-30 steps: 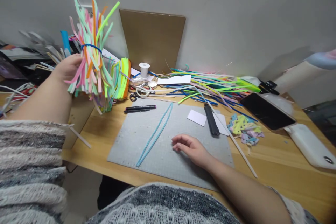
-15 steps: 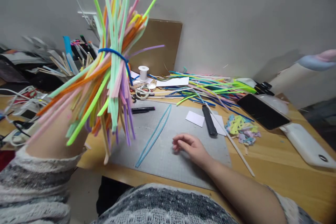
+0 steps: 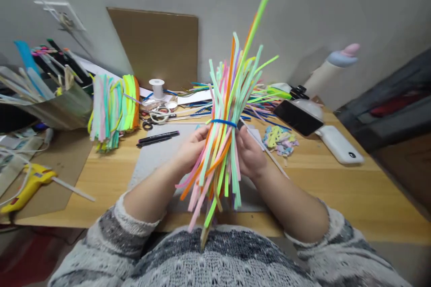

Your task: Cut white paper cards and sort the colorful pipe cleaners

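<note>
A thick bundle of pipe cleaners (image 3: 222, 143) in mint, pink, orange, yellow and lime stands nearly upright before my chest. A blue pipe cleaner (image 3: 223, 122) circles it at the middle. My left hand (image 3: 193, 150) grips its left side, with the fingertips partly behind the stems. On the right side my right hand (image 3: 251, 152) closes against the bundle just below the blue tie. Under both hands lies a grey cutting mat (image 3: 148, 161), with two black pens (image 3: 158, 138) at its upper left.
Another pipe-cleaner bundle (image 3: 112, 107) rests at the left, near a yellow glue gun (image 3: 27, 184). White-handled scissors (image 3: 160, 115) and a spool (image 3: 156, 87) lie behind the mat. Loose scraps (image 3: 279, 140), a phone (image 3: 298, 116) and a white power bank (image 3: 340, 145) are at the right.
The bundle has moved from the upper left to the middle, in front of my chest. My right hand has risen from the mat and taken hold of it. The view has shifted.
</note>
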`<action>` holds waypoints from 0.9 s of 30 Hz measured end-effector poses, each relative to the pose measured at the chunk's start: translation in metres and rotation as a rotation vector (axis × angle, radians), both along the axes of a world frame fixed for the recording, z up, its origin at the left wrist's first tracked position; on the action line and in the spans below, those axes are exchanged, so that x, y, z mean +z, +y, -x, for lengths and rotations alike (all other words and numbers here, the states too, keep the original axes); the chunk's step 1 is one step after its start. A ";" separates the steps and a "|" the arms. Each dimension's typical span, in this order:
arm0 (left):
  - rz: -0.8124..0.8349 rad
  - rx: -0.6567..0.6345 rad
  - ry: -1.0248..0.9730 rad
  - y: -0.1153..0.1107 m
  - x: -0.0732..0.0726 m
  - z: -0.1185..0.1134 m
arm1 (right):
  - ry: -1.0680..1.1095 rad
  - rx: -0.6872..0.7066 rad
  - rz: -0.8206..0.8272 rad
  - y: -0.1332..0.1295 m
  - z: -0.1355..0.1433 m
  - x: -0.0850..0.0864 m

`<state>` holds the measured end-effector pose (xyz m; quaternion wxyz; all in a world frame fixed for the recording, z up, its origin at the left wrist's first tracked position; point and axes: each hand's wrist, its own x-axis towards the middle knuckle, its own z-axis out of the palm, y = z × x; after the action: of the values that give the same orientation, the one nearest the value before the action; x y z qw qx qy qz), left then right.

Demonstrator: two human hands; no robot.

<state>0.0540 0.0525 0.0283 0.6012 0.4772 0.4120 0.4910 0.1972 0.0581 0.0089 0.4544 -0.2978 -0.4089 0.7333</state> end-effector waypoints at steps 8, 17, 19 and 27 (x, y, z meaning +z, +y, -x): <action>-0.330 0.232 0.382 -0.006 -0.018 -0.006 | 0.092 -0.027 -0.043 0.004 -0.001 -0.012; -0.211 0.117 0.205 -0.036 0.008 0.001 | 0.002 0.088 0.150 -0.002 -0.020 -0.003; -0.236 0.214 0.209 -0.033 0.006 0.004 | 0.023 0.074 0.122 -0.002 -0.021 -0.007; -0.239 0.089 0.231 -0.026 -0.007 -0.005 | -0.098 -0.068 0.137 -0.001 -0.020 -0.026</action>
<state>0.0595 0.0270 0.0213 0.4663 0.5798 0.4380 0.5045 0.2168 0.0570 -0.0167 0.4369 -0.3774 -0.3690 0.7284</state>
